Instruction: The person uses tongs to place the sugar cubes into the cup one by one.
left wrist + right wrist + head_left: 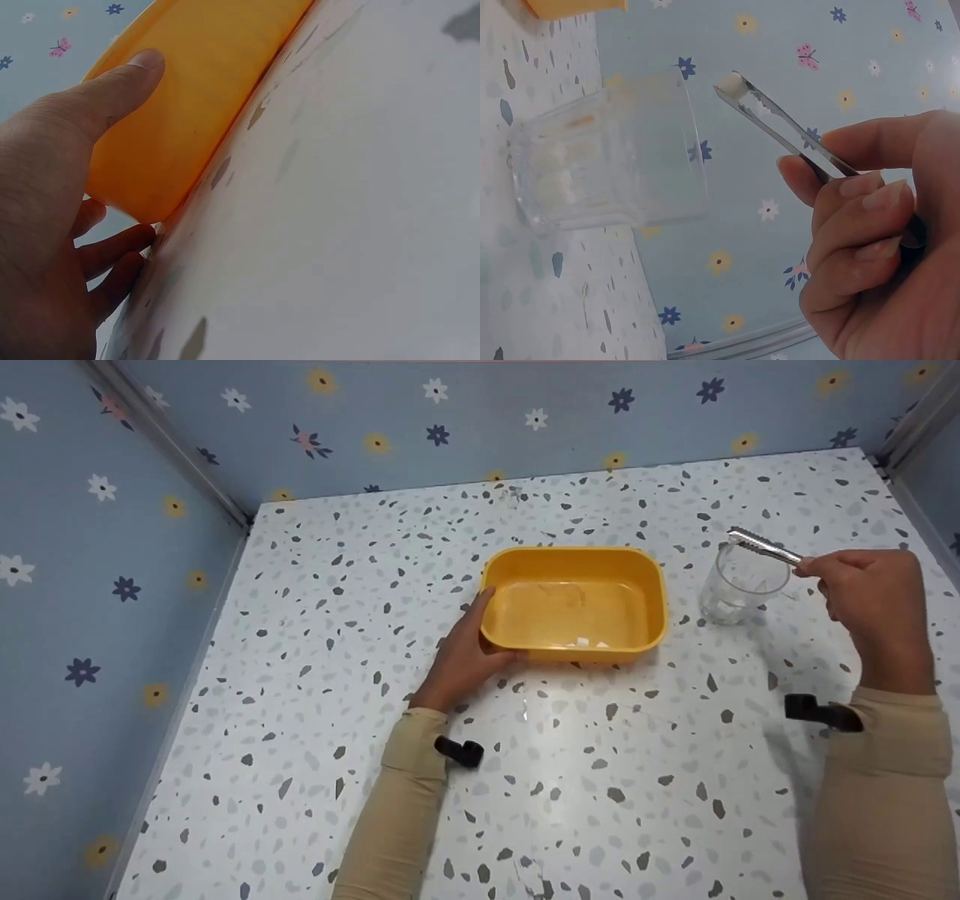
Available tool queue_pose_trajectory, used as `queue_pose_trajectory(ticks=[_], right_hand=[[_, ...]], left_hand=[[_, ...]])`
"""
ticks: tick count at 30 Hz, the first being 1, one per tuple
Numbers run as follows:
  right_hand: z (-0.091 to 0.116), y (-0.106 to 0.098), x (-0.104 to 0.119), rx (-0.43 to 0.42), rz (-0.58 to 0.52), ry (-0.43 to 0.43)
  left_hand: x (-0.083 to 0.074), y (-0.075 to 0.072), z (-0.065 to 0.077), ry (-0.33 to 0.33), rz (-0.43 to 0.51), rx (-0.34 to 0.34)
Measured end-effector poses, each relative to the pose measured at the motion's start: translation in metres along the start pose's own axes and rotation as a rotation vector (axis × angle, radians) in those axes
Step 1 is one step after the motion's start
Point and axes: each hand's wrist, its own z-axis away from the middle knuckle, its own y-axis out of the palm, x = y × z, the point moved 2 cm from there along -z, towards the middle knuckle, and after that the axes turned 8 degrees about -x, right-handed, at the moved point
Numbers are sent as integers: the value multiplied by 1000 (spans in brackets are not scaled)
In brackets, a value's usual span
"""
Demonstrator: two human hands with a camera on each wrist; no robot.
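Note:
My left hand (463,661) grips the left front corner of a yellow plastic tub (651,643), thumb against the front wall and fingers round the end. A few small white cubes (583,642) lie inside along the tub's near side. In my right hand (879,594) is a pair of small metal tongs (766,547), pinched between thumb and fingers. Their serrated tips hold a white cube (733,86). Just below the tips stands a clear glass mug (721,598), upright to the right of the tub. Pale pieces show at the mug's bottom, partly blurred through the glass.
The tub and mug stand on a white speckled tabletop (315,660). Blue flower-patterned panels (487,420) rise behind it and at both sides. A black wrist mount (821,712) is on the right sleeve, another (459,751) on the left.

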Motion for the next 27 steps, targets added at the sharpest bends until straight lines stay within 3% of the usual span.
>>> queue_pose_trajectory(ticks=[11,16,27], right_hand=[[-3,-7,-4,20,171,18],[-2,-4,-4,47,287,-13],[-2,7,-5,87,403,-68]], left_hand=[[3,2,-2,28,43,-21],[3,2,-1,25,48,-20],[1,1,0,2,3,-1]])
